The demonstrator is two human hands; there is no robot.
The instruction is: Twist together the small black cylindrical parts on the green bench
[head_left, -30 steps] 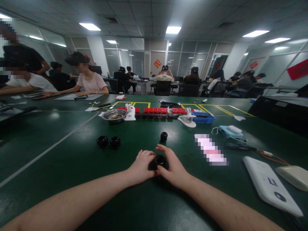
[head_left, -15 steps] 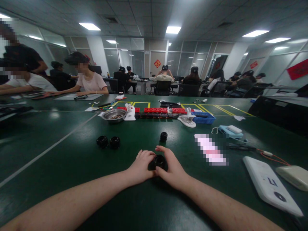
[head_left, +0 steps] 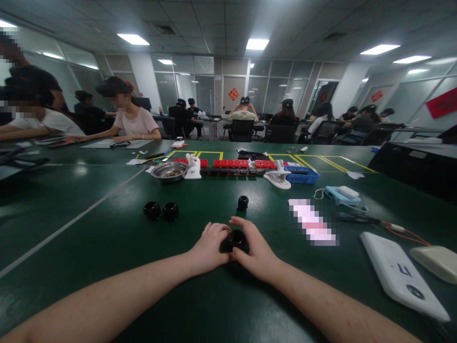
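Between my two hands, near the middle of the green table (head_left: 200, 305), is a glossy black round part (head_left: 238, 240) with a hole in its top. My left hand (head_left: 210, 245) holds its left side, fingers curled around it. On the other side my right hand (head_left: 257, 250) grips it, the thumb at the front and the fingers behind. Beyond my hands stands a smaller black round part (head_left: 243, 203). Further left, two similar black parts (head_left: 152, 210) sit side by side.
Farther back are a metal bowl (head_left: 169, 172), white clamps (head_left: 193, 166), red strips (head_left: 232, 163) and a blue tray (head_left: 303, 175). At right lie a light blue device (head_left: 342, 195), cables and a white device (head_left: 403, 274). Several people sit beyond.
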